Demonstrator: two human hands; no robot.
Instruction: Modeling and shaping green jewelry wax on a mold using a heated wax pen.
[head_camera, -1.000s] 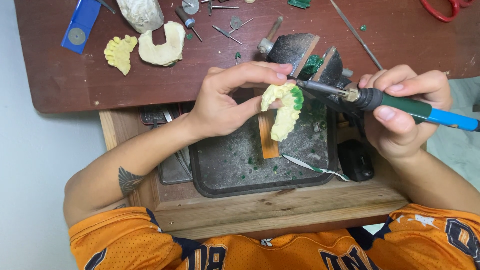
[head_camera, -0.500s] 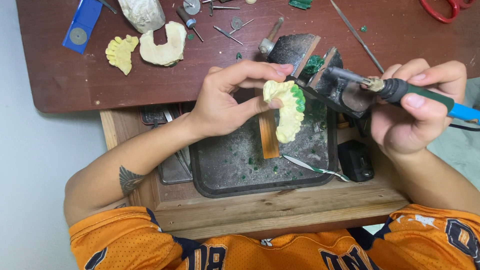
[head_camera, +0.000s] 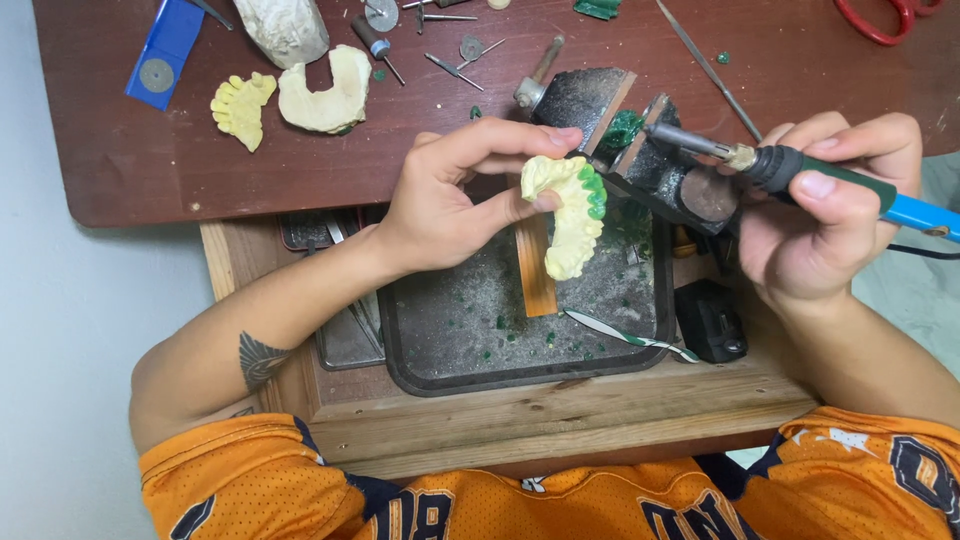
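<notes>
Dark tray (head_camera: 440, 372) sat under the work. Left hand (head_camera: 450, 205) pinched the yellow dental cast (head_camera: 565, 215) above it, green wax on its edge. Right hand (head_camera: 825, 225), fingers closed, gripped the heated wax tool (head_camera: 800, 170), tip off the cast: mid wax-up; the next touch seemingly needed a steady tip.

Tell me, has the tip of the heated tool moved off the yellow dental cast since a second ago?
Yes. The heated tool in the right hand has pulled back right and slightly up; its tip now sits over the black block, clear of the yellow dental cast.
</notes>
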